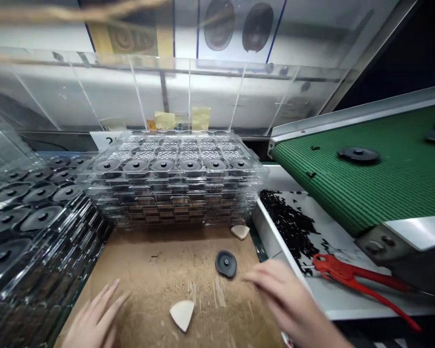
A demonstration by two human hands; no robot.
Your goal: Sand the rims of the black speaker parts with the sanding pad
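**Hands open, nothing held, black disc lying between them**

Left hand (94, 315) at bottom left over the scuffed brown surface (155, 270), palm down, fingers loosely spread and pointing up and to the right. Released, empty. Right hand (279, 296) comes in from lower right, fingers extended to the left, slightly blurred. Also released, empty. Its fingertips (248, 278) sit just beside the black disc (226, 264) with centre hub, no contact visible. Disc lies flat on the surface, between the hands. Cream wedge-shaped piece (182, 314) lies near the left hand; second one (240, 232) sits at the foot of the tray stack.

Containers: clear plastic blister trays (174, 186) stacked flat straight ahead, top tray's front row loaded with black discs, one per pocket; rear rows look bare. Lower layers hold dark parts, too hidden to tell. Second clear tray stack (32, 227) on the left, also loaded with black discs.

Right side: white tray (333, 290) holding a heap of small black pieces (288, 222), red-handled snips (358, 275) lying on its floor. Green conveyor belt (377, 183) above it carries black discs and a few small black bits. Clear acrylic panel (188, 92) behind the stacks, yellow notes (181, 119) at its foot.
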